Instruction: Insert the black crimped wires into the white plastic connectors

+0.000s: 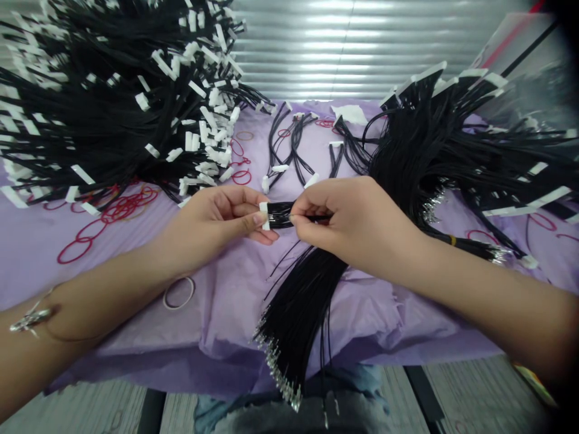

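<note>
Thumb and fingers of my left hand (235,214) pinch a white connector (265,216) near the middle of the view. Black wires (280,215) run from that connector to the right, towards my right hand (335,214), whose thumb and forefinger are pinched on thin black wire close beside it. Below my right hand, a thick bundle of loose black wires (303,307) with bare silvery tips hangs over the front edge of the purple cloth (226,313).
A big heap of black wires with white connectors (113,114) fills the back left; another pile (420,144) lies at the right. Red rubber bands (122,208), a pale ring (179,293) and small wire harnesses (296,144) rest on the cloth. Blinds (316,48) stand behind.
</note>
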Action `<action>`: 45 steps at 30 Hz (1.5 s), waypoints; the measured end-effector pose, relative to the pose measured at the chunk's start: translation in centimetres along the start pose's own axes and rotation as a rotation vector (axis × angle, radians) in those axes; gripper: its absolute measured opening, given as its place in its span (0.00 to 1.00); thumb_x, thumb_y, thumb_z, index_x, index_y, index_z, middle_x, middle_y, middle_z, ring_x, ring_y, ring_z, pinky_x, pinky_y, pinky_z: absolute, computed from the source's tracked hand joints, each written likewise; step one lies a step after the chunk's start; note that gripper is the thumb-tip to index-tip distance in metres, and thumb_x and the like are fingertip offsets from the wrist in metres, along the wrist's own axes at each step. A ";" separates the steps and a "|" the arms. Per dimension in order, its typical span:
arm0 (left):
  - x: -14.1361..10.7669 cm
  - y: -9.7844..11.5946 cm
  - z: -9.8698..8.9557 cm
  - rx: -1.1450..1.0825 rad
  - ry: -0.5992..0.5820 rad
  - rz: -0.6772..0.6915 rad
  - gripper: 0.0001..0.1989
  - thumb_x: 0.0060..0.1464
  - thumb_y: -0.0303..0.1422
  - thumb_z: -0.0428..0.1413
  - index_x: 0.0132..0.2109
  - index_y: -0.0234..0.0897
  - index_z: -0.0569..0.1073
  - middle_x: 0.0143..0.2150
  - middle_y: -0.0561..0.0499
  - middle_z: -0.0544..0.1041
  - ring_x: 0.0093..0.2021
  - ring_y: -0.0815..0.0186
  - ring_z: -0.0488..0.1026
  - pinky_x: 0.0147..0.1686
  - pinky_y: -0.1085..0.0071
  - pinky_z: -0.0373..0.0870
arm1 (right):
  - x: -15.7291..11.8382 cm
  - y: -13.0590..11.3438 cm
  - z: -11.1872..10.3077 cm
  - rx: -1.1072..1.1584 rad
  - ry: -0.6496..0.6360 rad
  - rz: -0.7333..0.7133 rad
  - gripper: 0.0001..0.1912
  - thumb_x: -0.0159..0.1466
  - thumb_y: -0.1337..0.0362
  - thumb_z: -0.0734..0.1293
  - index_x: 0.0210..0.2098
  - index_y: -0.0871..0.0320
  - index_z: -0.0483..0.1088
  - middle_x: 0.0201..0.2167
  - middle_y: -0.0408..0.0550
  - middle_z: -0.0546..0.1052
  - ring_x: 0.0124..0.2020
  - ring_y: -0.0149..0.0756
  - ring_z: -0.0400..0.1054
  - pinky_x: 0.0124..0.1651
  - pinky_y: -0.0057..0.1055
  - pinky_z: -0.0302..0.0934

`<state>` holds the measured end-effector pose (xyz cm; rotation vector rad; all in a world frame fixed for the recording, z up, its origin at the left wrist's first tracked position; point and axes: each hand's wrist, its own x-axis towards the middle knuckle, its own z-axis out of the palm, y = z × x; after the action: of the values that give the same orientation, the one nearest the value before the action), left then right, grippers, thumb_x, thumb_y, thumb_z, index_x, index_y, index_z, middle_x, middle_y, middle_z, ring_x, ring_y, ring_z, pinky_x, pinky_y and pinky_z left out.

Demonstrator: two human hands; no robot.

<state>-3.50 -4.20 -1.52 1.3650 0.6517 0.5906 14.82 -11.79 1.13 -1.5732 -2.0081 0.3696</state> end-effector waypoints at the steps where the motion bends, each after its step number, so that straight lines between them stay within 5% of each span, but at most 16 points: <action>1: 0.0 -0.1 0.0 -0.007 -0.003 0.002 0.06 0.49 0.26 0.64 0.36 0.31 0.75 0.29 0.52 0.80 0.29 0.69 0.79 0.34 0.80 0.77 | 0.0 0.0 0.0 0.002 0.000 0.009 0.06 0.54 0.69 0.63 0.22 0.61 0.70 0.20 0.39 0.72 0.22 0.22 0.61 0.29 0.25 0.52; 15: 0.1 -0.6 -0.1 -0.027 -0.047 -0.019 0.07 0.50 0.28 0.64 0.36 0.33 0.74 0.30 0.52 0.81 0.30 0.69 0.80 0.36 0.80 0.77 | -0.1 0.2 0.4 0.038 -0.016 0.019 0.07 0.55 0.70 0.63 0.22 0.61 0.69 0.18 0.38 0.70 0.20 0.21 0.59 0.26 0.24 0.49; 31: 0.3 -1.2 0.1 0.049 -0.013 -0.125 0.13 0.45 0.31 0.67 0.36 0.32 0.72 0.26 0.51 0.80 0.28 0.66 0.80 0.34 0.74 0.78 | 0.5 1.2 2.6 -0.084 -0.071 -0.050 0.09 0.63 0.66 0.65 0.27 0.64 0.71 0.26 0.44 0.72 0.29 0.25 0.60 0.36 0.25 0.52; 38: 1.0 -0.5 0.0 -0.113 0.074 -0.043 0.02 0.52 0.24 0.60 0.35 0.29 0.75 0.31 0.50 0.79 0.30 0.71 0.78 0.37 0.76 0.77 | 0.0 0.8 1.0 -0.367 0.100 -0.294 0.11 0.65 0.64 0.60 0.37 0.62 0.72 0.39 0.53 0.71 0.41 0.35 0.63 0.43 0.31 0.58; 42: 1.4 -0.4 -0.7 -0.183 0.118 -0.070 0.02 0.53 0.21 0.58 0.32 0.29 0.75 0.28 0.50 0.77 0.28 0.71 0.77 0.34 0.77 0.76 | -0.5 1.3 1.2 -0.443 -0.102 -0.423 0.12 0.66 0.66 0.57 0.41 0.62 0.72 0.40 0.54 0.70 0.41 0.37 0.63 0.45 0.35 0.60; 45: 1.6 -0.5 -1.1 -0.220 0.146 -0.093 0.04 0.52 0.21 0.58 0.30 0.29 0.74 0.27 0.51 0.76 0.29 0.70 0.78 0.34 0.77 0.77 | -0.5 1.8 2.3 -0.491 -0.129 -0.402 0.11 0.65 0.67 0.58 0.42 0.63 0.71 0.46 0.57 0.68 0.46 0.42 0.61 0.50 0.41 0.59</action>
<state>-3.15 -2.37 -2.26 1.0881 0.7415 0.6712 15.05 -11.51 -1.84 -1.3764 -2.5863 -0.2003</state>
